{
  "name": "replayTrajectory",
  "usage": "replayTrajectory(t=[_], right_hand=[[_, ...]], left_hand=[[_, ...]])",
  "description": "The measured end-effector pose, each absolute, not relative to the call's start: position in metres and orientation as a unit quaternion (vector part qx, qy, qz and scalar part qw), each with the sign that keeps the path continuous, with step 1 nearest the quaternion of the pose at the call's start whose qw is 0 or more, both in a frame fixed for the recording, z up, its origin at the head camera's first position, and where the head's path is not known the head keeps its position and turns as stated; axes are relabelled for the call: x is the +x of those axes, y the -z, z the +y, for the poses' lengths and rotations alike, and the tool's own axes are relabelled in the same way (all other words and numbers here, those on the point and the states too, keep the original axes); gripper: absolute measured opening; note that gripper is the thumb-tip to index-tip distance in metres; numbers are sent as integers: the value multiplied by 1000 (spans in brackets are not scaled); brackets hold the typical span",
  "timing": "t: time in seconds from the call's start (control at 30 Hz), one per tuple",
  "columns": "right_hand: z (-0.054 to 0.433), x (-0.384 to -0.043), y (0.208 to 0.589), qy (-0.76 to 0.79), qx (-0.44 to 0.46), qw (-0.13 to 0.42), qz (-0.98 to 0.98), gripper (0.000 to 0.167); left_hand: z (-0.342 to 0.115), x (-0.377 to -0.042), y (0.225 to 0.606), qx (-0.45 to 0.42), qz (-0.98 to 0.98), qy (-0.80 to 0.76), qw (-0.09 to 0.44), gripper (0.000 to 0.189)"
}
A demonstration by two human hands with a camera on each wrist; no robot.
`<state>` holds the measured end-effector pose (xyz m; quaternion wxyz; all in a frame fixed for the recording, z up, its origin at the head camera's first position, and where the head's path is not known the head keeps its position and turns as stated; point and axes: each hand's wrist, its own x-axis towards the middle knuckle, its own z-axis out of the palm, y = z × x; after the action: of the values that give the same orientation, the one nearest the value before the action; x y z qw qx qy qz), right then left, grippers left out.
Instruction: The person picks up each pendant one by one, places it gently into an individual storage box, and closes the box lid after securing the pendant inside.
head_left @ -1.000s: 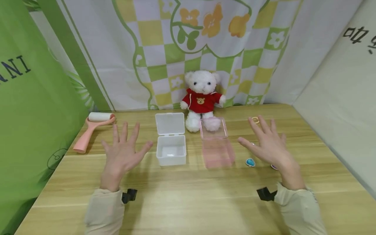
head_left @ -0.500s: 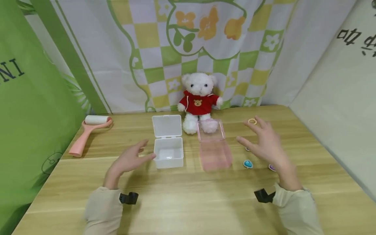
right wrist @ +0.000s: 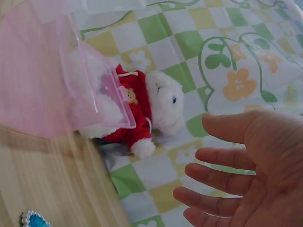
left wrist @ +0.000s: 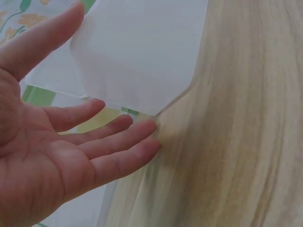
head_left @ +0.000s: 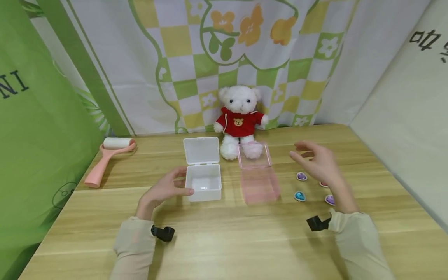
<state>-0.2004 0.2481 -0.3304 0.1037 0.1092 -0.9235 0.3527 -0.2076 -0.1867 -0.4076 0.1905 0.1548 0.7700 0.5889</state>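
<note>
My left hand (head_left: 164, 190) is at the left side of a white plastic box (head_left: 204, 194), its lid raised. In the left wrist view the fingers (left wrist: 125, 158) are spread and loosely bent beside the box wall, and the palm is bare. My right hand (head_left: 322, 163) hovers at the right with relaxed fingers, above several heart-shaped gems. Nearest it are a purple gem (head_left: 301, 176), a red gem (head_left: 324, 184) partly covered by the wrist, and a teal gem (head_left: 300, 196). Nothing shows between the right fingers (right wrist: 213, 177) in the right wrist view.
Right of the white box stands a clear pink box (head_left: 260, 186) with its lid up. A white teddy bear (head_left: 239, 122) in a red hoodie sits behind it against the patterned curtain (head_left: 185, 62). At the table's left edge lies a pink-handled roller (head_left: 105, 163).
My left hand has turned from palm-down and spread, and moved right to the white box. The right hand's spread fingers have relaxed; it now covers where a small yellow ring showed.
</note>
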Motion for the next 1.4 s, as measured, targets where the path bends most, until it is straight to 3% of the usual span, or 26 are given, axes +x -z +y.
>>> replayTrajectory(t=[0.77, 1.4], right_hand=[[279, -225, 380, -358, 65, 15, -931, 38], [288, -229, 388, -265, 38, -39, -963, 50]], left_hand=[[-190, -205, 409, 166, 767, -585, 205, 84], [-190, -205, 406, 144, 791, -558, 206, 90]])
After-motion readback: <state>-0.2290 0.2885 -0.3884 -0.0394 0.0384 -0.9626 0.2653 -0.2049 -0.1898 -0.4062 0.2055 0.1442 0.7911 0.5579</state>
